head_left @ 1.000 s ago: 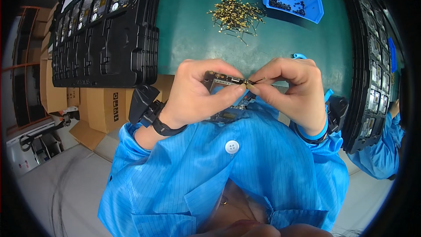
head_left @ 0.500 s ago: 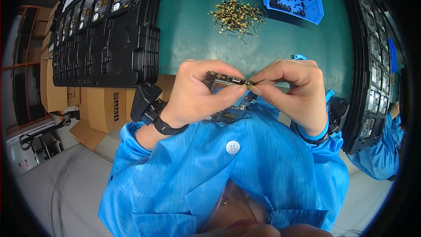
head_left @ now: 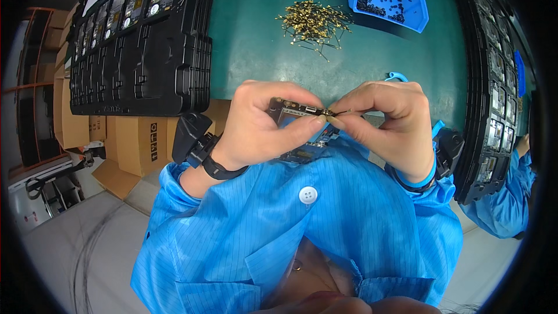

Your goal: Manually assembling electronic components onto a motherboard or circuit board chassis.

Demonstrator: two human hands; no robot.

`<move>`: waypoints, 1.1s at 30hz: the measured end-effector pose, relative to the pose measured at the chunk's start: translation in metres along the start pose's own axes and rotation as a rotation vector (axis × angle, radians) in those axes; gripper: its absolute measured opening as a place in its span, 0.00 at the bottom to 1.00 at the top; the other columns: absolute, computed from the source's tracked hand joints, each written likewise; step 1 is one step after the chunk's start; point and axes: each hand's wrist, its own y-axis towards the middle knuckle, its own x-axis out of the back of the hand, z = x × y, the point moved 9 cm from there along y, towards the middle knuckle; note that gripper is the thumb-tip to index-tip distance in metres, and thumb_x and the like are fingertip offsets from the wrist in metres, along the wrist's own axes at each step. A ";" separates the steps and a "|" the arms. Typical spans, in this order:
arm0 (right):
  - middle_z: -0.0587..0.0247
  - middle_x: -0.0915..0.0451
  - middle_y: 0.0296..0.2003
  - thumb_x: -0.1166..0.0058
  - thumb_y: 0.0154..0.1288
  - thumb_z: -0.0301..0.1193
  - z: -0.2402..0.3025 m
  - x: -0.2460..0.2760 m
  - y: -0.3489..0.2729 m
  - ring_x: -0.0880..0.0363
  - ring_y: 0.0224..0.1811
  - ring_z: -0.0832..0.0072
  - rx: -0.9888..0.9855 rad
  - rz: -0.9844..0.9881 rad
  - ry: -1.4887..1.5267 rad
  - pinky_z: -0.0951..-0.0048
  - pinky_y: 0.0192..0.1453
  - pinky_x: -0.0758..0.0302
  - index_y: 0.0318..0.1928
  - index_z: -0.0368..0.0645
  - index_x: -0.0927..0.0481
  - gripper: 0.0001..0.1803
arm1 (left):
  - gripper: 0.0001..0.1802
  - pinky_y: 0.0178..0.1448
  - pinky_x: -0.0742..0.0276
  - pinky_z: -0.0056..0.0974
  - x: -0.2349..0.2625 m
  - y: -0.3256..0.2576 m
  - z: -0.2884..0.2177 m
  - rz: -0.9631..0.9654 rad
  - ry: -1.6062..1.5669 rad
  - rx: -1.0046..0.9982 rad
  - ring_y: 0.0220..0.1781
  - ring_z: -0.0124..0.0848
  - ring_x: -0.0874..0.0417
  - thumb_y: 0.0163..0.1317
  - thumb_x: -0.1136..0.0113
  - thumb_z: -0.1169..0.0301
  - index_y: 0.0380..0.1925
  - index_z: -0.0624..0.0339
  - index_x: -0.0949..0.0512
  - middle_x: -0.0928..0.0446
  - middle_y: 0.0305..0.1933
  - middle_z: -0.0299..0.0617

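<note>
My left hand [head_left: 256, 125] is closed on a circuit board [head_left: 296, 154], its thumb and fingers gripping the far edge, where small metal parts show. Against the right end of that edge, the thumb and forefinger of my right hand [head_left: 395, 125] pinch a short thin black cable [head_left: 343, 112]. Its tip meets the board; whether it is attached is too small to tell. Both hands are held close together over the table's near edge, in front of my blue coat. Beyond them lies a pile of short black cables with gold ends [head_left: 314, 22].
A blue bin [head_left: 422, 11] with small black pieces stands at the far right of the green table [head_left: 250, 40]. Black trays [head_left: 151, 58] with boards are stacked at left, more trays [head_left: 488, 93] at right. Cardboard boxes [head_left: 139, 139] stand lower left. Another person's blue sleeve [head_left: 500, 209] shows at right.
My right fingers have shifted slightly left, closer to the board's edge and my left fingertips. Less of the cable shows between them. The board has moved very slightly left.
</note>
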 end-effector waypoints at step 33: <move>0.60 0.21 0.22 0.43 0.46 0.19 0.013 -0.005 0.003 0.20 0.24 0.74 0.036 0.007 -0.101 0.79 0.26 0.26 0.26 0.37 0.20 0.04 | 0.06 0.30 0.29 0.27 0.006 -0.002 -0.004 -0.016 -0.011 -0.118 0.26 0.26 0.21 0.44 0.38 0.78 0.25 0.67 0.22 0.21 0.25 0.44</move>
